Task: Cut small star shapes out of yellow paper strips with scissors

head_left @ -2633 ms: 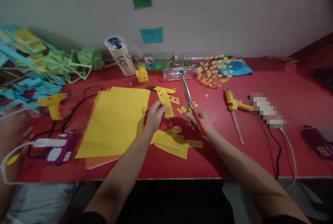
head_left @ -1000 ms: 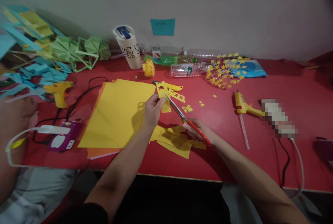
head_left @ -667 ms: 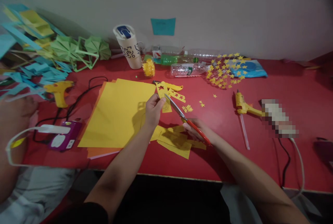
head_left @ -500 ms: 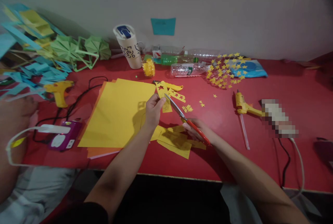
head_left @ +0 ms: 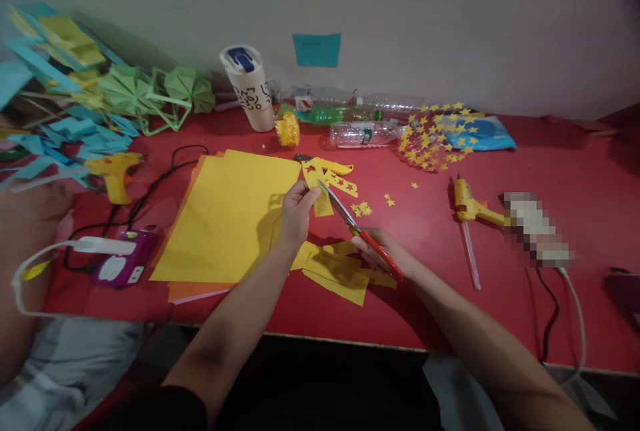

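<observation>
My left hand [head_left: 298,212] pinches a strip of yellow paper [head_left: 323,204] between thumb and fingers. In my right hand [head_left: 376,249] is a pair of red-handled scissors [head_left: 374,243], its blades reaching up and left to the strip beside my left fingertips. Just beyond lie a punched strip with star-shaped holes [head_left: 342,183] and a yellow cutter [head_left: 337,167]. Small cut paper stars [head_left: 362,209] form a little pile right of the blades. Under my right hand are yellow paper pieces [head_left: 340,277]. A stack of yellow sheets [head_left: 225,217] lies left of my left hand.
Two yellow glue guns [head_left: 116,174] [head_left: 467,201] flank the work, with cables and a purple power adapter [head_left: 120,267]. Behind stand a tumbler [head_left: 250,91], plastic bottles [head_left: 364,134] and a clear form covered in stars [head_left: 433,141]. Another person's arm [head_left: 30,231] rests at the left.
The view has shifted very slightly. Both hands, the scissors and the paper strip hold nearly the same position as before.
</observation>
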`<control>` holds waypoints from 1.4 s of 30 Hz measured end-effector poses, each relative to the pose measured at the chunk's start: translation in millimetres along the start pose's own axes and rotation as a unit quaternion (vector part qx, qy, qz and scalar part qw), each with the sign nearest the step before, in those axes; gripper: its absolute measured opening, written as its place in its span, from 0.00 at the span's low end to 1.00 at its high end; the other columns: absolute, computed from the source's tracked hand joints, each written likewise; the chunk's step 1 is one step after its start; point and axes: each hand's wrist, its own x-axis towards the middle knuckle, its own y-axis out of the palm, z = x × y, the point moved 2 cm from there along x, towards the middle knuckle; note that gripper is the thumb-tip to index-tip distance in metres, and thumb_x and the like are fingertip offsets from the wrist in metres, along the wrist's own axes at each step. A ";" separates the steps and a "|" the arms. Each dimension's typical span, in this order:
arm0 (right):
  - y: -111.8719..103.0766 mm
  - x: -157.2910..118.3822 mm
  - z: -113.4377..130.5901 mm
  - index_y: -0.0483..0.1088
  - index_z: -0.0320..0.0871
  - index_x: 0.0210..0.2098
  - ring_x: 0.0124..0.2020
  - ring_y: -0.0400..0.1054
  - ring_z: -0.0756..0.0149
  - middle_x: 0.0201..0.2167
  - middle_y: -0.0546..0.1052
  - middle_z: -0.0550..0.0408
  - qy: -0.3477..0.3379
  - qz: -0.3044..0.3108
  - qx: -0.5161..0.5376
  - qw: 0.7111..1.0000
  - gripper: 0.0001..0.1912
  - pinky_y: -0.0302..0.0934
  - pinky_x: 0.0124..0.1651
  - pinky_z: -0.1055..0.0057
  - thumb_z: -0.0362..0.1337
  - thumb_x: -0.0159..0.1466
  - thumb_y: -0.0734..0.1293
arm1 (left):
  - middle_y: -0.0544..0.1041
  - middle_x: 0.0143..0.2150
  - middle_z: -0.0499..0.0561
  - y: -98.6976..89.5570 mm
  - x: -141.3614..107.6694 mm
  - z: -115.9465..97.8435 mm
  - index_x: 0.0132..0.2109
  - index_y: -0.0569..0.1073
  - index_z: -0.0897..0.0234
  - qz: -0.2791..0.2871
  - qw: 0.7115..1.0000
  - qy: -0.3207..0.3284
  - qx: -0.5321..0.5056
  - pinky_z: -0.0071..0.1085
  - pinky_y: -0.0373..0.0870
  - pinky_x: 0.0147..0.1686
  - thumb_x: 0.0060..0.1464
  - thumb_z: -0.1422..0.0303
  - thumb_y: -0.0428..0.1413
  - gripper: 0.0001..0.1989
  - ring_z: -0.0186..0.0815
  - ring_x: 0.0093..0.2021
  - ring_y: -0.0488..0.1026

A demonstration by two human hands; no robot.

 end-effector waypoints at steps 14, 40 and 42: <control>-0.7 1.9 -4.6 0.57 0.47 0.23 0.11 0.52 0.76 0.12 0.58 0.67 0.015 -0.006 0.009 1.000 0.28 0.47 0.13 0.76 0.63 0.55 0.68 | 0.66 0.23 0.43 0.2 -0.5 2.2 0.28 0.69 0.61 0.004 1.000 -0.008 -0.007 0.27 0.63 0.29 0.50 0.63 0.61 0.10 0.29 0.25 0.64; -3.4 0.8 -0.1 0.58 0.46 0.22 0.12 0.53 0.76 0.13 0.58 0.67 0.003 -0.007 -0.010 1.000 0.31 0.48 0.13 0.76 0.66 0.51 0.70 | 0.68 0.21 0.42 -6.3 9.5 -8.1 0.26 0.69 0.62 -0.008 0.999 0.015 -0.029 0.24 0.61 0.23 0.46 0.66 0.62 0.10 0.26 0.21 0.63; -2.8 1.2 0.2 0.57 0.46 0.22 0.12 0.53 0.76 0.13 0.58 0.67 0.000 -0.001 0.002 1.000 0.31 0.48 0.13 0.76 0.66 0.51 0.71 | 0.70 0.20 0.43 -5.8 10.1 -7.0 0.26 0.70 0.63 -0.003 0.999 0.008 -0.031 0.25 0.63 0.22 0.43 0.65 0.63 0.09 0.27 0.19 0.64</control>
